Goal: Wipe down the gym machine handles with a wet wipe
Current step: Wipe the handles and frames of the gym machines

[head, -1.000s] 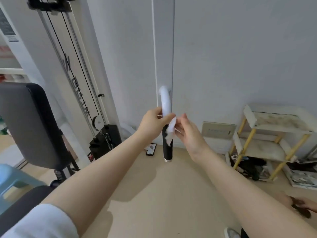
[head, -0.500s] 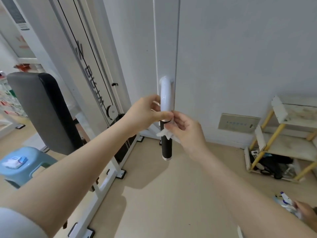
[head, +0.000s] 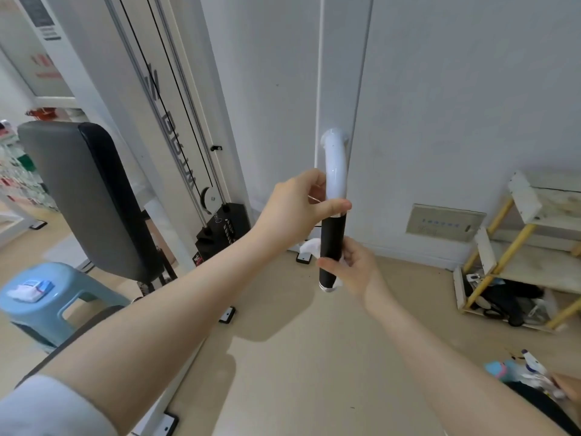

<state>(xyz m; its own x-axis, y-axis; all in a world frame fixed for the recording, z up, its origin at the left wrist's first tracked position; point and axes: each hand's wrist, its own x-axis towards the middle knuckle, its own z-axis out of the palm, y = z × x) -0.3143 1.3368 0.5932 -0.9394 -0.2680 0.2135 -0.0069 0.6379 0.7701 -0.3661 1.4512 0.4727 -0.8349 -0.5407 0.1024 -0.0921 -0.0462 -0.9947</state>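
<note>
A gym machine handle juts from a white upright post: a curved white tube above, a black grip with a silver end cap below. My left hand grips the white tube just above the black grip. My right hand wraps a white wet wipe around the lower half of the black grip; a corner of the wipe sticks out to the left.
The cable machine frame with weight stack stands at left. A padded bench back and a blue stool carrying a wipes pack are further left. A wooden shelf stands at right. Another person's hand is at the lower right.
My right hand has slid down the handle with the wipe, from the top of the black grip to its lower half. My left hand stays on the white tube.
</note>
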